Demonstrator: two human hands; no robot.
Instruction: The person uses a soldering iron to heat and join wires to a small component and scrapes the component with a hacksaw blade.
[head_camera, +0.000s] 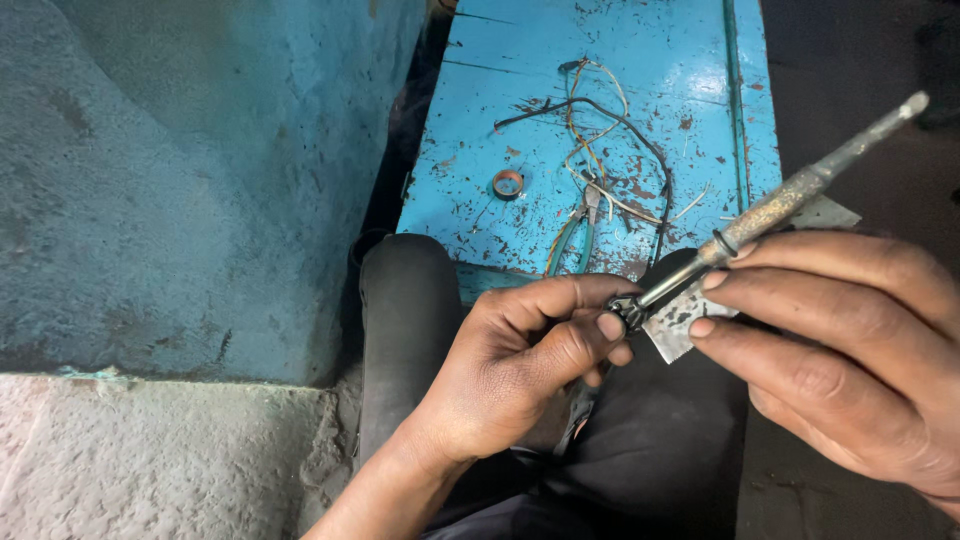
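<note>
Left hand (520, 365) fingers pinch a small dark metal part (627, 308); right hand (850, 345) fingertips press together on a corroded grey soldering iron (790, 195), its long axis running from the part toward two o'clock, above a chipped blue bench (520, 80).

head cam | looks steeply down | close over lap, perhaps seated
</note>
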